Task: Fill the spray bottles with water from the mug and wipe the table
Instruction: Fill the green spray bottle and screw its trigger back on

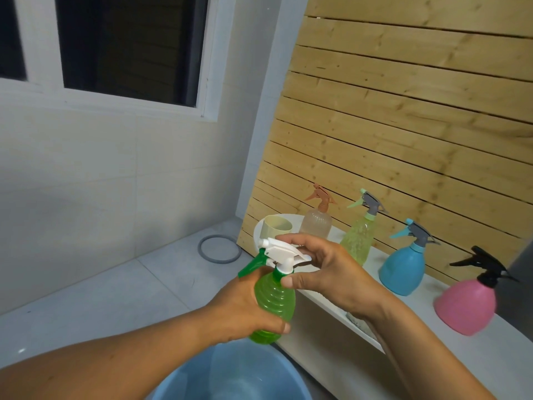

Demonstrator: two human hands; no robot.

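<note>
Green bottle (274,301): held upright above the blue bucket (230,373), off the table's (461,350) front edge.
Left hand (239,307): fingers wrapped round the bottle body.
Right hand (326,272): fingers grasping the white spray head (284,252).
Mug (277,226): table's far end.

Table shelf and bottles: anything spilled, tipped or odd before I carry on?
Nothing stands out. The four spray bottles stand upright on the white table with the mug. The left hand holds the green bottle over the blue basin; the right hand grips its white sprayer head.
</note>
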